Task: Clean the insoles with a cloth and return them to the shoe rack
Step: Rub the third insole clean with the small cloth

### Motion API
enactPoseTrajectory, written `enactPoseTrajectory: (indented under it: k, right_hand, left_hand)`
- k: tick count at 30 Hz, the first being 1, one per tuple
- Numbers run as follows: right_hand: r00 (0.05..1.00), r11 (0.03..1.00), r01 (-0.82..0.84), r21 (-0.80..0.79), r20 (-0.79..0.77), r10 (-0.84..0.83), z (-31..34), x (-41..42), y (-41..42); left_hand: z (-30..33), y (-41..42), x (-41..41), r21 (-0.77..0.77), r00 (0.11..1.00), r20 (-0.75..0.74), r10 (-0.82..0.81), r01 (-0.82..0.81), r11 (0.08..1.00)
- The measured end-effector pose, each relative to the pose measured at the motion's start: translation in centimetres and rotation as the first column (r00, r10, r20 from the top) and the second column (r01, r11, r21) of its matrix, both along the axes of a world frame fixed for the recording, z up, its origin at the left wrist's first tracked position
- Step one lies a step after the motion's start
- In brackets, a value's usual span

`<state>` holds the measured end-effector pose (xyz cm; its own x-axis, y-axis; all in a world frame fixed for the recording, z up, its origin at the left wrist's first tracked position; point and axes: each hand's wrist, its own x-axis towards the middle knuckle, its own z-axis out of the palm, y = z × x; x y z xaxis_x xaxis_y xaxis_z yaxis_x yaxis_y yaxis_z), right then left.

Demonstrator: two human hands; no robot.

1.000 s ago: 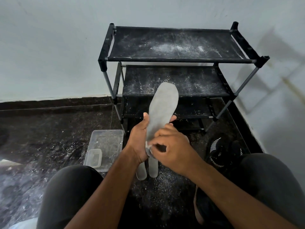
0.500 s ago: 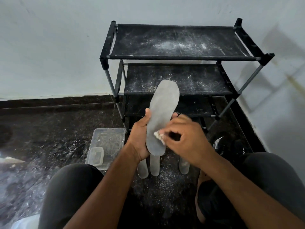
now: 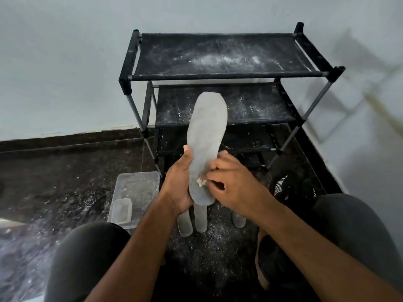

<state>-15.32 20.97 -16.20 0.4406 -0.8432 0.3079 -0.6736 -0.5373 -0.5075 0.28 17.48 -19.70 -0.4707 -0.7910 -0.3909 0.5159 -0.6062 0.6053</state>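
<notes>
Shifted down the insole [image 3: 206,147] toward the heel since half a second ago: right hand [image 3: 236,188], fingers pinching a small white cloth [image 3: 201,182] against it. Held upright by left hand [image 3: 177,182], fingers curled round its edge, before the dusty rack [image 3: 218,76]. Beneath, three more insoles [image 3: 201,219] on floor [image 3: 65,182]; clear tub [image 3: 133,192] left.

My right hand [image 3: 234,184] has slid back down the insole [image 3: 205,147] since half a second ago, and the little white cloth [image 3: 201,182] pinched in my fingertips now sits lower, nearer the heel end, than it did then. A second ago the cloth was tucked out of sight low on the heel; now a crumpled bit of it shows against the grey. The third insole on the floor [image 3: 238,219], hidden a second ago behind my wrist, peeks out again.
</notes>
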Motion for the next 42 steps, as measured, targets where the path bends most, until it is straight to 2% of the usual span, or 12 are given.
enactPoseTrajectory:
  k: [2,4,6,10,15,19,21,23,27,35,40,42]
  right_hand:
    - [1.0,1.0,-0.012,0.005,0.0,0.012,0.0,-0.4,0.0]
    - [0.997,0.996,0.076,-0.052,-0.01,-0.076,-0.1,-1.0,-0.6]
    - [0.993,0.993,0.113,-0.013,0.022,-0.113,-0.1,-0.8,-0.6]
    - [0.999,0.99,-0.037,0.136,-0.012,0.039,0.0,0.1,0.9]
    - [0.991,0.991,0.134,-0.006,0.03,-0.133,0.4,-1.1,-0.2]
    - [1.0,0.98,-0.021,0.199,-0.011,0.024,0.1,0.2,1.4]
    - [0.995,0.969,-0.062,0.237,0.094,0.04,0.4,0.3,1.6]
    - [0.979,0.981,0.01,0.195,0.197,-0.049,0.9,-0.1,1.1]
    - [0.977,0.984,0.171,0.05,0.116,-0.176,0.8,-0.7,-0.4]
    - [0.983,0.985,0.167,-0.047,-0.069,-0.17,-0.6,-0.7,-1.0]
    - [0.999,0.999,0.039,-0.015,-0.016,-0.04,-0.5,0.4,-0.3]
    - [0.998,0.998,0.057,-0.024,-0.037,-0.058,-0.3,0.1,-0.4]
  left_hand:
    - [0.1,0.0,0.1,0.024,1.0,-0.012,-0.012,0.012,1.0]
    - [0.3,0.0,-0.1,0.032,1.0,0.007,0.027,-0.027,0.999]
    - [0.1,0.0,-0.3,0.012,0.997,0.055,0.054,-0.055,0.998]
    - [0.5,-0.2,-0.3,0.058,1.0,0.028,0.001,-0.003,0.998]
    - [0.7,-0.2,-0.1,0.062,0.999,0.001,0.046,-0.046,0.997]
    - [0.4,-0.1,0.0,0.051,0.998,-0.036,0.053,-0.051,0.997]
    - [0.1,-0.2,0.0,0.034,0.998,-0.003,0.067,-0.066,0.997]
    - [0.4,-0.1,-0.2,0.048,0.997,0.027,0.07,-0.071,0.996]
    - [0.4,0.1,-0.6,0.04,0.993,0.089,0.078,-0.082,0.996]
    - [0.0,0.2,-1.1,0.046,0.998,0.01,0.059,-0.06,0.997]
    - [-0.3,0.0,-0.4,0.082,0.996,-0.044,0.077,-0.073,0.994]
    - [-0.3,0.1,-0.4,0.095,0.996,-0.064,0.067,-0.061,0.994]
